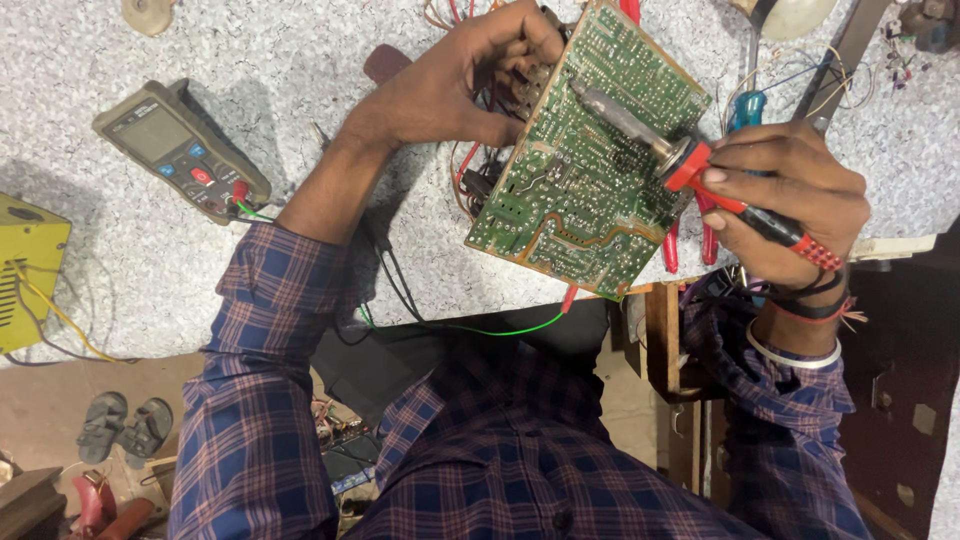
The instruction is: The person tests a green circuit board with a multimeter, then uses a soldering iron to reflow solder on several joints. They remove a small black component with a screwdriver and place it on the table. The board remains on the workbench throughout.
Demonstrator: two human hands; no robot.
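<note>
Left hand (pixel 455 85) grips top edge of green circuit board (pixel 585 150), tilted above speckled table (pixel 300 60). Right hand (pixel 785 200) fingers closed around red-black soldering iron (pixel 700 165), tip touching board's solder side.

Over on the left of the speckled worktop (pixel 300 120) lies the one screen in view: a multimeter (pixel 183 150), grey-green with dark edging, turned at a slant. Its rectangular display (pixel 150 133) sits at the upper-left end, dull grey-green and too dim to tell whether anything shows. Below the display come small blue buttons and a red dial. No packages, no signs, and no labels can be made out anywhere else here.
</note>
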